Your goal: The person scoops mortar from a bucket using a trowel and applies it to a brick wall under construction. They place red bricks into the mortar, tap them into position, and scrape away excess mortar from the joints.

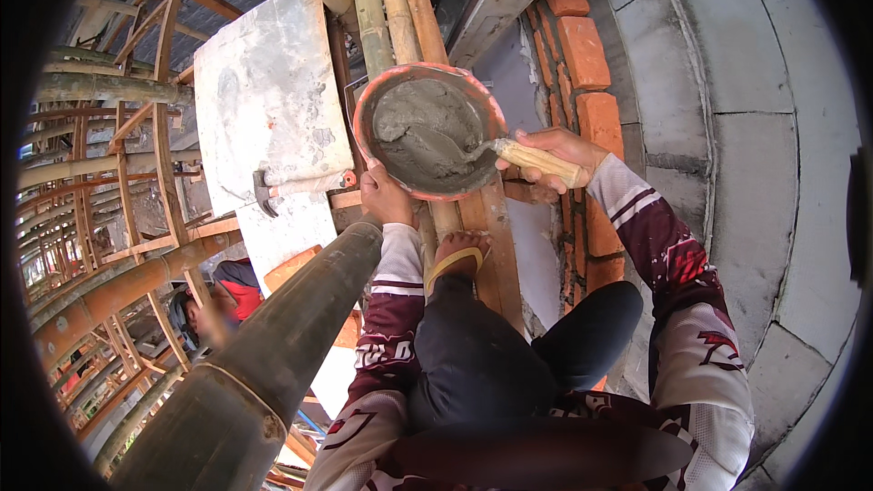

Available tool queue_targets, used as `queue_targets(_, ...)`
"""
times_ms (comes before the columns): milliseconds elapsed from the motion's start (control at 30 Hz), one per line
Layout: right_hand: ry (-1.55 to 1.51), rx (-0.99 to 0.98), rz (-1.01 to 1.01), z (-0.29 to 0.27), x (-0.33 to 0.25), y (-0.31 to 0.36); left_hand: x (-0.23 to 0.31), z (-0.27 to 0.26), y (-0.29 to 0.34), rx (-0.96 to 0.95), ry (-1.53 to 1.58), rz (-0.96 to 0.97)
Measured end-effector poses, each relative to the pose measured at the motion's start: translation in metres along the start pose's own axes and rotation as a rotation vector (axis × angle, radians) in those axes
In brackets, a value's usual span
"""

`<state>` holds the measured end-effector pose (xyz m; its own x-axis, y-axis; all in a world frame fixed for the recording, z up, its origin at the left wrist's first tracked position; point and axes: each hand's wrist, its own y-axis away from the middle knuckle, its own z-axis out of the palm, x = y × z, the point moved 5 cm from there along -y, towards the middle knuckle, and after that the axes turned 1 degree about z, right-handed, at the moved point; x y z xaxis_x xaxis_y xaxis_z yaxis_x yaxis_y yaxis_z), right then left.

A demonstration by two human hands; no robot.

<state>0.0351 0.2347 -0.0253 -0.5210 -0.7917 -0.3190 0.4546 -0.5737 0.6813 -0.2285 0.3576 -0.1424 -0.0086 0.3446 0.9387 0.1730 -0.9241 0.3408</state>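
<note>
My left hand (386, 197) grips the near rim of an orange bowl (364, 114) filled with wet grey mortar (414, 123). My right hand (556, 156) is closed on the wooden handle of a trowel (536, 162), whose blade lies in the mortar at the bowl's right side. The bowl rests on bamboo poles and wooden planks (400, 9) of a scaffold. My foot in a yellow-strapped sandal (455, 255) stands on a plank just below the bowl.
A red brick wall edge (582, 55) and grey plastered wall (755, 127) rise at right. A hammer (268, 191) lies on a mortar-stained board (264, 82) at left. A thick dark bamboo pole (273, 355) slants at lower left. Below, another person (218, 300) stands among bamboo scaffolding.
</note>
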Motion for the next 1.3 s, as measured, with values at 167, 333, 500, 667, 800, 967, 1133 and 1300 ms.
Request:
queue_targets(167,1.325,0.491,-0.236,0.036,-0.040,0.053,-0.007,-0.001,-0.005,-0.031,0.041,-0.142)
queue_targets(333,2.058,0.885,-0.426,0.061,-0.047,0.023,0.008,0.004,0.014,-0.087,0.218,-0.374)
queue_targets(500,2.020,0.541,-0.219,0.050,-0.023,-0.048,0.027,0.014,0.020,-0.106,0.186,-0.331)
queue_targets(667,1.524,0.432,-0.132,0.042,-0.009,-0.056,0.026,0.012,-0.004,-0.015,0.099,-0.145)
queue_targets(800,1.313,0.348,-0.240,0.043,-0.010,-0.041,0.022,0.003,-0.013,0.043,0.027,-0.103)
queue_targets(967,1.926,0.690,-0.518,0.054,-0.005,-0.016,0.019,-0.002,-0.010,0.083,0.001,-0.030)
queue_targets(1133,2.159,0.905,-0.522,0.071,-0.007,0.014,0.004,-0.003,-0.011,0.062,0.067,-0.040)
queue_targets(1300,1.959,0.955,-0.441,0.059,-0.036,0.036,-0.018,-0.007,-0.006,0.025,0.129,-0.072)
